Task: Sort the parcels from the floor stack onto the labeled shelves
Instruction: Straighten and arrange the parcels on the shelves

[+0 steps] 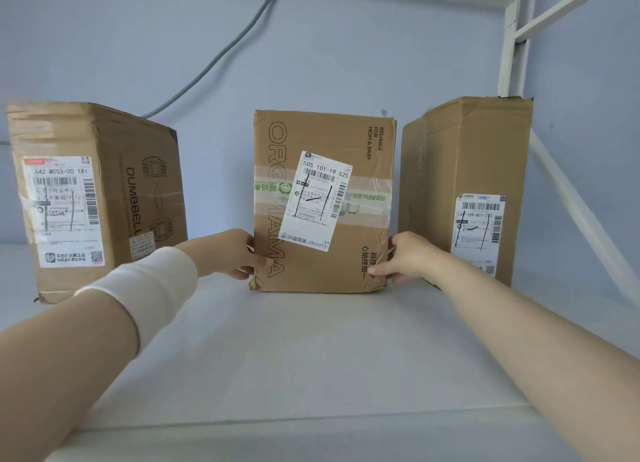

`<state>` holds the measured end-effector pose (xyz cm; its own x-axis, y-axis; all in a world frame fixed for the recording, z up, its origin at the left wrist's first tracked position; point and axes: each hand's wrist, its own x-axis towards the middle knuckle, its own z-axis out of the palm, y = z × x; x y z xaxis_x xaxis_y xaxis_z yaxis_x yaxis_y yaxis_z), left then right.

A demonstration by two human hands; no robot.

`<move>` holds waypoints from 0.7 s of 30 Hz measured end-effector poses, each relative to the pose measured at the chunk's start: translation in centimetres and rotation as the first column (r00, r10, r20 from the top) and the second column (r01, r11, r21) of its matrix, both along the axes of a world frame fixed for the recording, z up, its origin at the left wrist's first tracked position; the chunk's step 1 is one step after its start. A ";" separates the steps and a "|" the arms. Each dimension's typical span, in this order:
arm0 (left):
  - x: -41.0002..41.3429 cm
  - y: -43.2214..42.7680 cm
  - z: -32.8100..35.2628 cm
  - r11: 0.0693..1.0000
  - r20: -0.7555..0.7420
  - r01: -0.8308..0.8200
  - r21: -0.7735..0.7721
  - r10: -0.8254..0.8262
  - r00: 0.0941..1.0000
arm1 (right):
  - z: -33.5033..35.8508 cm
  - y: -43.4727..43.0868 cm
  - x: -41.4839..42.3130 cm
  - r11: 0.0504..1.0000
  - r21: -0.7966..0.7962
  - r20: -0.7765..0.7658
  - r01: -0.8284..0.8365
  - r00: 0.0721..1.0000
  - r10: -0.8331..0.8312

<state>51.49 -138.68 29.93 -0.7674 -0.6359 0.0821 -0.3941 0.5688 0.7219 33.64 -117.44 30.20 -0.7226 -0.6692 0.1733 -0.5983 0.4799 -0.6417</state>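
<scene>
My left hand [232,253] and right hand [410,259] grip the upright brown parcel [322,253] by its lower sides; a white label [315,202] crosses its tape. It stands on the white shelf [311,357] against a pale blue wall [138,46].

Three brown cardboard boxes stand upright and apart, far back on the white shelf [311,357]. The middle box [322,271], taped across under a tilted label, is gripped low on both sides by the left hand [228,253] and right hand [408,257]. The left box [104,202] reads DUMBBELL; the right box [464,170] bears a label.
</scene>
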 end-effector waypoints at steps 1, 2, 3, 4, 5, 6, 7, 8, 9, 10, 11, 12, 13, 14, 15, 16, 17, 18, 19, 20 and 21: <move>-0.2 -0.2 0.0 1.000 -0.001 0.006 0.002 -0.006 1.000 | 0.1 -0.2 -0.1 1.000 0.001 -0.004 0.004 1.000 -0.004; -0.4 -0.4 0.0 1.000 0.002 0.008 -0.002 -0.008 1.000 | 0.1 -0.5 -0.2 1.000 0.004 -0.004 0.008 1.000 -0.008; -0.6 -0.5 0.0 1.000 0.006 0.011 -0.007 -0.011 1.000 | 0.2 -0.6 -0.2 1.000 0.008 -0.005 0.013 1.000 -0.013; -0.7 -0.6 0.0 1.000 0.011 0.012 -0.012 -0.012 1.000 | 0.2 -0.7 -0.3 1.000 0.013 -0.005 0.018 1.000 -0.018; -0.9 -0.8 0.0 1.000 0.013 0.013 -0.016 -0.012 1.000 | 0.2 -0.8 -0.4 1.000 0.020 -0.003 0.022 1.000 -0.022; -1.1 -0.9 0.0 1.000 0.018 0.011 -0.023 -0.010 1.000 | 0.2 -1.0 -0.6 0.999 0.024 -0.001 0.024 1.000 -0.024; -1.2 -1.0 0.0 1.000 0.023 0.011 -0.028 -0.010 1.000 | 0.2 -1.1 -0.7 0.999 0.024 0.002 0.023 1.000 -0.023; -1.4 -1.1 0.0 0.999 0.032 0.012 -0.030 -0.011 0.999 | 0.2 -1.2 -0.8 1.000 0.022 0.005 0.021 1.000 -0.021; -1.5 -1.3 0.0 0.999 0.040 0.013 -0.031 -0.012 0.999 | 0.1 -1.3 -0.8 1.000 0.018 0.009 0.021 1.000 -0.021; -1.7 -1.5 -0.1 0.999 0.047 0.013 -0.029 -0.012 0.999 | 0.1 -1.4 -0.9 1.000 0.014 0.011 0.022 1.000 -0.022; -1.8 -1.7 -0.1 1.000 0.046 0.016 -0.024 -0.015 0.999 | 0.0 -1.5 -1.0 1.000 0.010 0.015 0.022 1.000 -0.022; -1.9 -1.7 -0.1 1.000 0.043 0.020 -0.012 -0.019 0.999 | -0.1 -1.5 -1.1 1.000 0.006 0.019 0.023 1.000 -0.024; -2.0 -1.8 -0.1 1.000 0.036 0.023 0.001 -0.023 0.999 | -0.1 -1.5 -1.2 1.000 0.002 0.024 0.025 0.999 -0.025; -2.0 -1.7 -0.1 1.000 0.033 0.021 0.011 -0.021 0.999 | -0.2 -1.6 -1.3 1.000 0.000 0.027 0.026 0.999 -0.026; -2.0 -1.7 -0.1 1.000 0.033 0.015 0.018 -0.015 0.999 | -0.3 -1.6 -1.4 1.000 -0.002 0.030 0.029 0.999 -0.029; -2.0 -1.7 -0.1 1.000 0.036 0.006 0.022 -0.006 0.999 | -0.3 -1.6 -1.5 1.000 -0.002 0.031 0.030 0.999 -0.030; -2.0 -1.7 -0.2 1.000 0.042 -0.002 0.021 0.001 0.999 | -0.4 -1.6 -1.5 1.000 0.001 0.033 0.029 0.999 -0.029; -1.9 -1.6 -0.2 1.000 0.054 -0.013 0.009 0.013 0.998 | -0.4 -1.6 -1.6 1.000 0.006 0.031 0.030 0.999 -0.031; -1.9 -1.5 -0.3 1.000 0.065 -0.029 -0.012 0.030 0.997 | -0.4 -1.5 -1.5 0.999 0.011 0.022 0.035 0.999 -0.035; -1.7 -1.3 -0.2 0.998 0.069 -0.047 -0.037 0.049 0.996 | -0.3 -1.4 -1.4 0.999 0.022 0.002 0.046 0.999 -0.046; -1.4 -1.0 -0.2 0.996 0.065 -0.064 -0.058 0.068 0.996 | -0.2 -1.2 -1.2 0.998 0.036 -0.026 0.060 0.998 -0.059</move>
